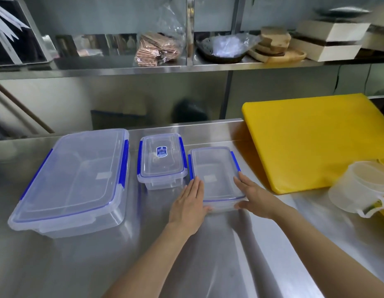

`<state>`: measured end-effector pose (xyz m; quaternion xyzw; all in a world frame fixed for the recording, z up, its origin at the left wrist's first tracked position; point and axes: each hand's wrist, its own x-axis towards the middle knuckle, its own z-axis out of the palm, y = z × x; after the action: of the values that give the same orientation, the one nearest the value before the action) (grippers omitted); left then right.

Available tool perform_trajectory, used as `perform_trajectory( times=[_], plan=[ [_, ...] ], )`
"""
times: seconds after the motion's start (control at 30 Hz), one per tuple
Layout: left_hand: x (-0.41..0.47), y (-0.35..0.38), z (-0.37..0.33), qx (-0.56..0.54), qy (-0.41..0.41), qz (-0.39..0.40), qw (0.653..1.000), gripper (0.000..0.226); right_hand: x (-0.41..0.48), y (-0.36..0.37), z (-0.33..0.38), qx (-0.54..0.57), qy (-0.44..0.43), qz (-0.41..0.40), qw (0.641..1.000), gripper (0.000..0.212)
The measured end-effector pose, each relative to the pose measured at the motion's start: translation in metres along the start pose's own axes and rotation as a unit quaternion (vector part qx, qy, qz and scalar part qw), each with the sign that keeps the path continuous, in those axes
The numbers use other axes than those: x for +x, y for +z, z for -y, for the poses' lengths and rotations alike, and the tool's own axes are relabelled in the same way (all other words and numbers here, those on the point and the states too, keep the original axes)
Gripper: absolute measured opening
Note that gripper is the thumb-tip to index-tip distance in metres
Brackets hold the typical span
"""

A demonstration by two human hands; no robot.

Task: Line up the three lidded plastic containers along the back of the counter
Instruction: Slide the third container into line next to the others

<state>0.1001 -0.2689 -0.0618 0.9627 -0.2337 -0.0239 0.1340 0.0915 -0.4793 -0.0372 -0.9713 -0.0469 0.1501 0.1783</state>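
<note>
Three clear lidded containers with blue clips stand on the steel counter. The large container is at the left. A small container with a blue label sits in the middle, near the back wall. To its right and a bit nearer to me is a shallow medium container. My left hand presses flat against that container's near left corner. My right hand holds its near right corner, thumb under the rim at the front.
A yellow cutting board leans at the right, close to the medium container. A translucent round tub stands at the right edge. The shelf above holds a bag of brown packets, a dark bowl, wooden boards and boxes.
</note>
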Motion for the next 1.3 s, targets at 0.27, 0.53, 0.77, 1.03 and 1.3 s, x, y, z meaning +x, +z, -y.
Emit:
perform_trajectory(
  times=[0.27,0.53,0.77,1.03,1.3],
  plan=[
    [0.068,0.004,0.011,-0.03,-0.02,0.014,0.999,0.075,0.054,-0.016,-0.013,-0.025,0.01,-0.01,1.0,0.088],
    [0.108,0.014,0.01,-0.055,-0.049,0.023,0.997,0.081,0.086,-0.01,-0.016,-0.146,0.052,-0.095,0.983,0.113],
    [0.128,0.02,-0.016,-0.084,-0.016,0.033,0.996,0.075,0.076,-0.024,-0.048,-0.197,0.067,-0.116,0.971,0.139],
    [0.141,0.025,-0.035,-0.037,0.018,0.023,0.999,0.074,0.069,-0.032,-0.07,-0.185,0.083,-0.107,0.973,0.139],
    [0.109,-0.012,0.004,-0.109,-0.03,-0.145,0.983,0.063,0.063,-0.043,-0.028,-0.08,0.037,-0.2,0.976,0.099]
  ],
)
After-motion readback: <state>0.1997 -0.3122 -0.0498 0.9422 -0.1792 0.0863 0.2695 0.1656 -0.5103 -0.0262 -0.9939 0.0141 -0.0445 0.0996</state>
